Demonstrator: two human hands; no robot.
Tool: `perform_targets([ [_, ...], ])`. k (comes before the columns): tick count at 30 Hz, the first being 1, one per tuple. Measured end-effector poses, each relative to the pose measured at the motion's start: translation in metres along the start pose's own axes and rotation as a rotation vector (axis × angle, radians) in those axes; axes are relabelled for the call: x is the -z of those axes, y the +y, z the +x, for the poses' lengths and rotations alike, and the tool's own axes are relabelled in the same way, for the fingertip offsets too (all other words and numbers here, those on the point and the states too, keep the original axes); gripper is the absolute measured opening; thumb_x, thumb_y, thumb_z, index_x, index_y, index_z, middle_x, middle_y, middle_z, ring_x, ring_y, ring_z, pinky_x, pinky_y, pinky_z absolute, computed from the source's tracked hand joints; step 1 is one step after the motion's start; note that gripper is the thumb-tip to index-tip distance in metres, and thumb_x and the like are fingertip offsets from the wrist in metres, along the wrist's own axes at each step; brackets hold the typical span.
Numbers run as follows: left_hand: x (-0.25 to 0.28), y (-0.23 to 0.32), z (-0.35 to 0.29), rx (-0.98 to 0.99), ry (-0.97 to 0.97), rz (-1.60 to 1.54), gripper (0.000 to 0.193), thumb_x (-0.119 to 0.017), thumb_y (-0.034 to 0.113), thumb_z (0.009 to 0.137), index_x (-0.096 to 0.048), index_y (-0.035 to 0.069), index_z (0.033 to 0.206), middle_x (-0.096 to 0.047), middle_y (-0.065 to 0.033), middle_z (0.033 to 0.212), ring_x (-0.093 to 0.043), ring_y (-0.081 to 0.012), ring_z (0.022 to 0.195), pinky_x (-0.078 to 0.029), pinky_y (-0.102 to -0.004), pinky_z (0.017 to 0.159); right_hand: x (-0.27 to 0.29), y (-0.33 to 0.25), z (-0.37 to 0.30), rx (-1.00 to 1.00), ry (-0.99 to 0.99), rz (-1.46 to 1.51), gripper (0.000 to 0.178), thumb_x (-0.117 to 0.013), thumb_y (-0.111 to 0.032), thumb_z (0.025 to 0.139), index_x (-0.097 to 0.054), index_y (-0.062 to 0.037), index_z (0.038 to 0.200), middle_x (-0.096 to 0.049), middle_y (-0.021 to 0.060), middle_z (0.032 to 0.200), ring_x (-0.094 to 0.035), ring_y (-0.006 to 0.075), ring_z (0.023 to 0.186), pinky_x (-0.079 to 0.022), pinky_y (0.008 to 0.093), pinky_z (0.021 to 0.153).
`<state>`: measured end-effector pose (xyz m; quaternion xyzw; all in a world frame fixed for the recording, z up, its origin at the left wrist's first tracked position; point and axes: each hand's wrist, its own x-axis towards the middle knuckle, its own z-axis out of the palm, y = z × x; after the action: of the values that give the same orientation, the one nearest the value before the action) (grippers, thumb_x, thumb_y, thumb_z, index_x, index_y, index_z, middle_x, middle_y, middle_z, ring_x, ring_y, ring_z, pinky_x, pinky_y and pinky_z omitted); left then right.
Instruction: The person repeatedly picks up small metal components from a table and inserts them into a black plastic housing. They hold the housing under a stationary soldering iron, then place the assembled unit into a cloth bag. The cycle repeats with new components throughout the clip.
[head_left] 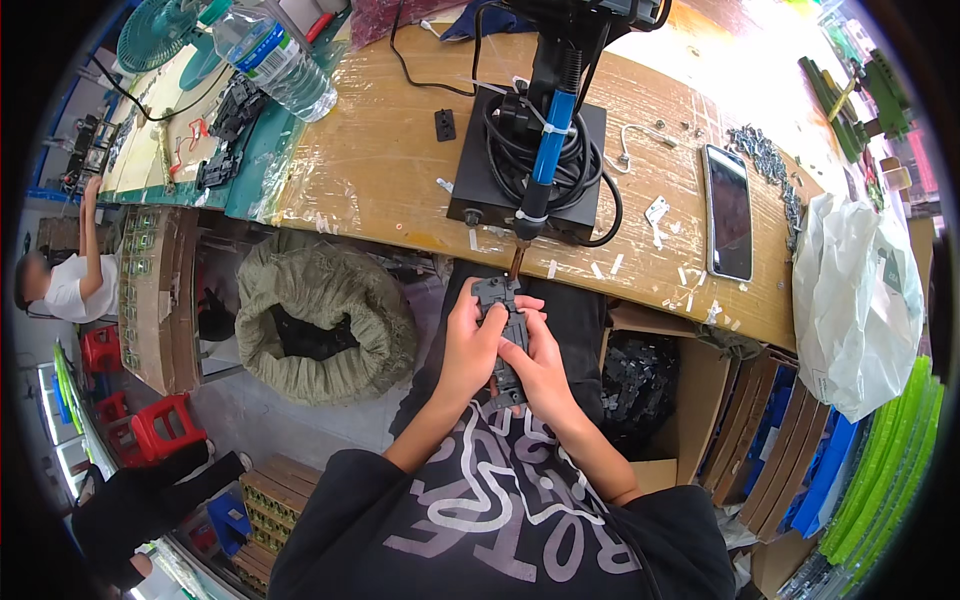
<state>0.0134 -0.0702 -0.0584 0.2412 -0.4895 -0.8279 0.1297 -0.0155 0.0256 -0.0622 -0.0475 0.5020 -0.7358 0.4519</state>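
Note:
Both hands hold a long black plastic part (507, 383) over my lap, just off the table's front edge. My left hand (468, 345) grips it from the left, fingers curled round its far half. From the right, my right hand (541, 365) closes on it, thumb laid across its top. The part's far end sits right by the copper-coloured tip (517, 262) of a blue-handled soldering iron (553, 140), which is fixed pointing down on a black stand. Whether tip and part touch, I cannot tell.
On the wooden table (390, 180) lie a phone (728, 212), a heap of screws (762, 150) and a small black piece (445, 125). A water bottle (275, 65) stands at far left. Below are an open sack (330, 320) and a carton of black parts (640, 385). A white plastic bag (855, 300) hangs right.

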Motion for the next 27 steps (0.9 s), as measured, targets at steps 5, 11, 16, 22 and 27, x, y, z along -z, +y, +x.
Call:
perform_targets([
  [5, 0.002, -0.003, -0.002, 0.004, -0.015, 0.004, 0.007, -0.032, -0.001, 0.082, -0.035, -0.002, 0.089, -0.058, -0.0201, 0.088, -0.060, -0.0223, 0.078, -0.050, -0.0299, 0.069, 0.000, 0.001, -0.002, -0.014, 0.013, -0.016, 0.030, -0.046, -0.004, 0.082, -0.035, -0.0024, 0.111, -0.050, 0.0060, 0.082, -0.053, 0.0092, 0.063, -0.044, 0.0212, 0.047],
  [11, 0.001, -0.004, -0.004, -0.003, -0.033, 0.001, 0.008, -0.032, 0.000, 0.082, -0.035, -0.001, 0.090, -0.058, -0.0199, 0.089, -0.060, -0.0221, 0.078, -0.049, -0.0302, 0.070, -0.002, -0.001, -0.006, -0.006, 0.032, -0.032, 0.028, -0.045, -0.005, 0.082, -0.035, -0.0024, 0.109, -0.051, 0.0075, 0.075, -0.053, 0.0125, 0.051, -0.042, 0.0215, 0.040],
  [16, 0.005, -0.010, -0.005, -0.014, -0.024, -0.023, 0.007, -0.034, 0.002, 0.085, -0.035, -0.001, 0.091, -0.058, -0.0196, 0.090, -0.060, -0.0233, 0.080, -0.049, -0.0304, 0.071, 0.000, 0.012, -0.004, 0.076, 0.036, -0.015, 0.028, -0.045, -0.005, 0.082, -0.036, -0.0022, 0.108, -0.052, 0.0071, 0.074, -0.053, 0.0126, 0.049, -0.043, 0.0229, 0.041],
  [22, 0.007, -0.018, -0.002, -0.012, -0.020, 0.000, 0.007, -0.034, 0.001, 0.083, -0.037, -0.002, 0.089, -0.059, -0.0190, 0.088, -0.060, -0.0222, 0.080, -0.048, -0.0282, 0.070, 0.010, 0.024, 0.003, 0.144, 0.034, -0.082, 0.032, -0.046, -0.003, 0.081, -0.037, -0.0020, 0.111, -0.051, 0.0070, 0.084, -0.054, 0.0121, 0.058, -0.046, 0.0227, 0.046],
  [27, 0.009, -0.022, -0.004, 0.073, -0.008, -0.039, 0.017, -0.033, 0.003, 0.082, -0.042, -0.004, 0.094, -0.059, -0.0181, 0.091, -0.059, -0.0224, 0.080, -0.049, -0.0294, 0.070, 0.018, 0.025, 0.002, 0.041, -0.007, -0.091, 0.033, -0.048, -0.006, 0.081, -0.036, -0.0027, 0.111, -0.050, 0.0059, 0.083, -0.055, 0.0113, 0.060, -0.047, 0.0228, 0.047],
])
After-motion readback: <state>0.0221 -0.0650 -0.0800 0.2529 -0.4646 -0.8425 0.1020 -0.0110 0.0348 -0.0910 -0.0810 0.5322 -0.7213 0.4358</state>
